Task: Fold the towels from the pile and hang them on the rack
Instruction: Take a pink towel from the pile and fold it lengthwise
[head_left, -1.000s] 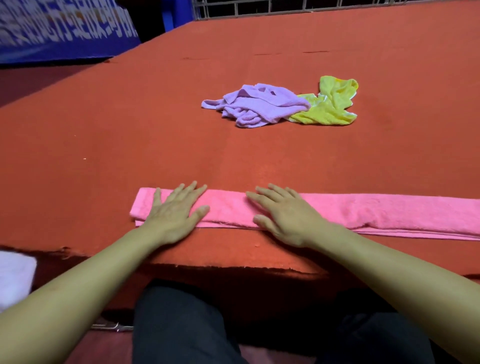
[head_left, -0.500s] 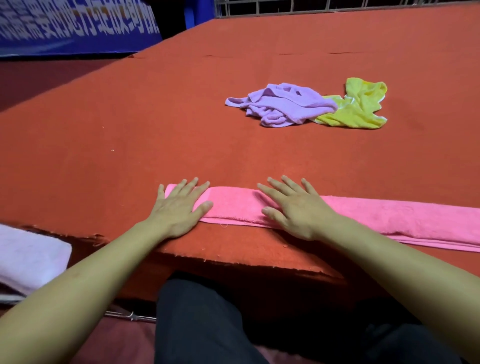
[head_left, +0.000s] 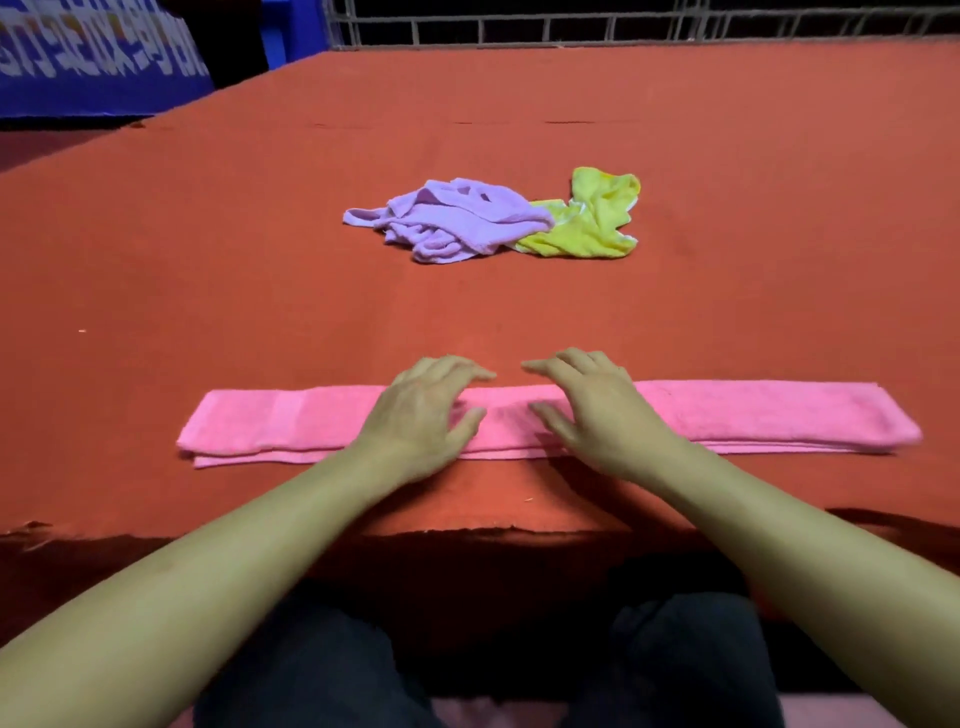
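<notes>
Pressing both hands flat on long, fluffy pink towel strip.

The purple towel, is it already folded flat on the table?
No, the purple towel lies crumpled in a heap on the table, touching the yellow towel.

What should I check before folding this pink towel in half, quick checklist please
1. Pink towel folded into a long flat strip: ok.
2. Left hand and right hand both on its middle: ok.
3. Both ends in view and free: ok.
4. Layers aligned: not ok, a lower layer pokes out at the near edge.
5. Purple towel and yellow towel well apart from it: ok.
6. Rack location: cannot tell.
</notes>
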